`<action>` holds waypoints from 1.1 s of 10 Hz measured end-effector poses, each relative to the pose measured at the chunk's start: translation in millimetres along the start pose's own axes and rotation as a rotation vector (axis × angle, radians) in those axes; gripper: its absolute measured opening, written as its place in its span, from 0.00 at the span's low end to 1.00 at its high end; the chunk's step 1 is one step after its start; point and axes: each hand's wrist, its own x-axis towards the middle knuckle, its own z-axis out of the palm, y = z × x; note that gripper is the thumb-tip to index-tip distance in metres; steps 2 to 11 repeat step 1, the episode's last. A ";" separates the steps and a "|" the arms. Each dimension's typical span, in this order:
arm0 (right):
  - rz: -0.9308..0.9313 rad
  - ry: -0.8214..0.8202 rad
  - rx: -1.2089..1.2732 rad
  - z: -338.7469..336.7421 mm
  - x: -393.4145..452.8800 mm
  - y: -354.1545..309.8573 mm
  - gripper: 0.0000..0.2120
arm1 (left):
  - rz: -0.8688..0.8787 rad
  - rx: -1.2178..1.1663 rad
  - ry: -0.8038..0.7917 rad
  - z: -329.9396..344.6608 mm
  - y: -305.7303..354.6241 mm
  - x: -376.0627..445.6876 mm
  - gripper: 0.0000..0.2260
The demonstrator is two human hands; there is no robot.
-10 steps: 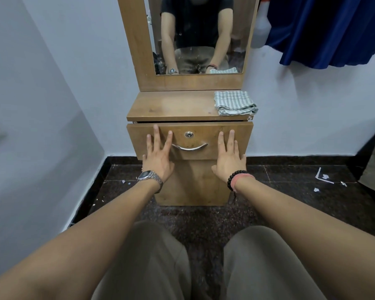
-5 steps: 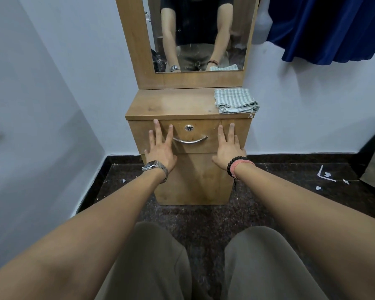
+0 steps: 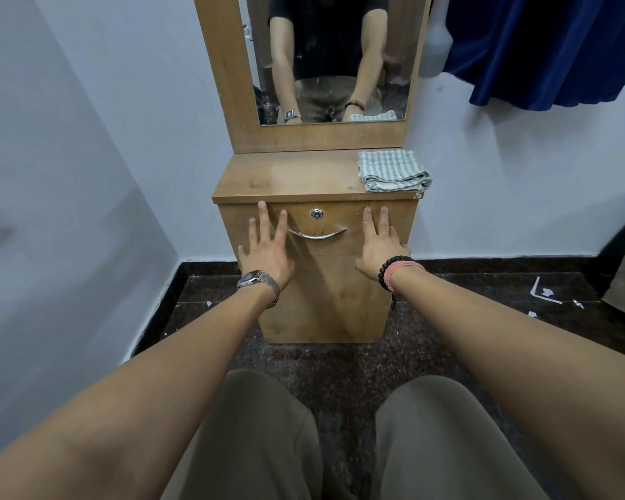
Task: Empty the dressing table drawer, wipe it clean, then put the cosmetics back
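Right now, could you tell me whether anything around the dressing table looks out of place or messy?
White scraps litter the dark floor right of the dressing table. The folded cloth overhangs the top's right corner slightly. Otherwise nothing stands out.

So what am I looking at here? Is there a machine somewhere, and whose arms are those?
There is no machine. A person wears a camera on the head, looking forward and down, so the arms are their own. The left hand, with a watch on its wrist, and the right hand, with bracelets, lie flat and open on the drawer front of a small dressing table. They sit either side of the metal handle and hold nothing. The drawer is shut. A folded checked cloth lies on the tabletop's right end. The mirror above reflects the person's arms. No cosmetics are in view.
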 end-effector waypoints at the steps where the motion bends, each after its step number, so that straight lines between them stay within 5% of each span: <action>1: -0.181 0.007 -0.048 -10.7 -15.4 -9.1 0.40 | 0.033 -0.002 0.079 -10.0 -1.2 -4.2 0.39; 11: -0.181 0.007 -0.048 -10.7 -15.4 -9.1 0.40 | 0.033 -0.002 0.079 -10.0 -1.2 -4.2 0.39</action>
